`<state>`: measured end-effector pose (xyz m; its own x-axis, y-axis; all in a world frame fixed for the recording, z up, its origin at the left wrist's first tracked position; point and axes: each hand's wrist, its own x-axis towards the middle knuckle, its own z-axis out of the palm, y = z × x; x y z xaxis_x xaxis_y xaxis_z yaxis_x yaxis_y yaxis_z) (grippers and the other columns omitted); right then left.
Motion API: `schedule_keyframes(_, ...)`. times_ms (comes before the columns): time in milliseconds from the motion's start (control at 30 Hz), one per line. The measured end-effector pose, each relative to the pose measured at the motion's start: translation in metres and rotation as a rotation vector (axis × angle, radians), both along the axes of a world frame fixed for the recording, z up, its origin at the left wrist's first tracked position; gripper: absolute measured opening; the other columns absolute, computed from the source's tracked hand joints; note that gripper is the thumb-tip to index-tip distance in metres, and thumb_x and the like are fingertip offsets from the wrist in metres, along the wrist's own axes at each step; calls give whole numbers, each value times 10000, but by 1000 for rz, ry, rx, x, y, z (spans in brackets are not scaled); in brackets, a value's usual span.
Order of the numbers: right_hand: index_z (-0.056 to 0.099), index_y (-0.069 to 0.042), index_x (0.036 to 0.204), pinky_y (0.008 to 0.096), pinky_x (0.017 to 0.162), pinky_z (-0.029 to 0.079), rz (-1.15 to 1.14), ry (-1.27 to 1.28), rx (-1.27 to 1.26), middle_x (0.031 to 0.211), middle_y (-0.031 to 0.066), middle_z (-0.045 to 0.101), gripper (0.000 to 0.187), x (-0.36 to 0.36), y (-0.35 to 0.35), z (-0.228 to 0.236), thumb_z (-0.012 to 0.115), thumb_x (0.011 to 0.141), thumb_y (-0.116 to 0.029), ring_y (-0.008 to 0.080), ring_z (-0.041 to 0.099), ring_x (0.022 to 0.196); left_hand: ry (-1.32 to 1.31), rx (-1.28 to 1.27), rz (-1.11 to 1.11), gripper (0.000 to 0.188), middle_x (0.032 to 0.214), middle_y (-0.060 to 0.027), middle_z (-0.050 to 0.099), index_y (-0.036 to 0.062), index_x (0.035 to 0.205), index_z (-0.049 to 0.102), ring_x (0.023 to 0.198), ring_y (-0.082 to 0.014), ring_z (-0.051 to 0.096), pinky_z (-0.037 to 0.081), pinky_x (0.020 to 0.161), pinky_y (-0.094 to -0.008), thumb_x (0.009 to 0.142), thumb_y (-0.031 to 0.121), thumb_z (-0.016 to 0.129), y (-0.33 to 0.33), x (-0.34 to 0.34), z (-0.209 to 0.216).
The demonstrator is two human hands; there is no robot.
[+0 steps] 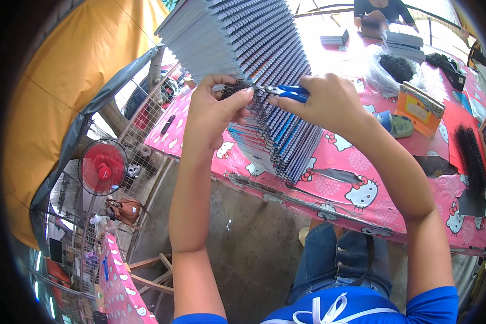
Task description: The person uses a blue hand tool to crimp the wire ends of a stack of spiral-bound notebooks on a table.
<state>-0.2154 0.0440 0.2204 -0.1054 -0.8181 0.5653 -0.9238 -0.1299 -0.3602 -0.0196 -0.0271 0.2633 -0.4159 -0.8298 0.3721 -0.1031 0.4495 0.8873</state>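
Observation:
A tall, leaning stack of spiral-bound notebooks (264, 38) rises from the table's front edge, with rows of coil bindings along its near side. My left hand (208, 110) is closed on a bunch of black binding coil (233, 88) at the side of the stack, thumb and fingers pinching it. Blue-handled pliers (292, 94) are gripped in my right hand (335, 102). Their metal jaws reach left to the coil ends beside my left thumb. Exactly what lies between the jaws is too small to make out. More loose coil ends hang down along the stack's lower edge.
A pink patterned cloth (340, 146) covers the table. At right are an orange box (418, 110), a bundle of black coils (470, 156) and a plastic bag (391, 67) holding dark coils. Another person (386, 13) is across the table. A red fan (103, 167) stands left.

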Motion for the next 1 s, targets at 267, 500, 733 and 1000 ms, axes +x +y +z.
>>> schedule_keyframes(267, 660, 20, 731, 419, 579, 526, -38, 106, -458, 634, 178, 633, 707, -8, -12, -27, 594, 746, -684, 323, 656, 601, -33, 44, 61, 456, 774, -102, 636, -24, 1074, 473, 554, -120, 588, 484, 469, -235, 750, 96, 770, 14, -10, -3)
schedule_keyframes(500, 660, 26, 748, 409, 578, 525, -16, 8, 0, 670, 180, 635, 693, -3, 3, -18, 606, 746, -664, 313, 656, 623, 55, 60, 0, 511, 744, -105, 637, -36, 1072, 469, 546, -121, 598, 497, 473, -231, 722, 122, 805, 3, 3, -12)
schedule_keyframes(733, 651, 30, 774, 407, 588, 525, 1, 66, -147, 703, 188, 637, 684, -2, -9, -27, 613, 749, -653, 309, 659, 653, -52, 36, 34, 483, 817, -83, 632, -2, 1098, 464, 582, -113, 582, 474, 495, -235, 747, 96, 781, 10, -5, -19)
schedule_keyframes(1000, 642, 7, 786, 418, 603, 525, -35, 79, -242, 714, 177, 646, 668, -12, -1, -47, 605, 750, -659, 318, 661, 652, 26, 123, 36, 543, 821, -96, 633, -19, 1125, 440, 592, -119, 584, 469, 499, -237, 725, 83, 793, 9, 0, -28)
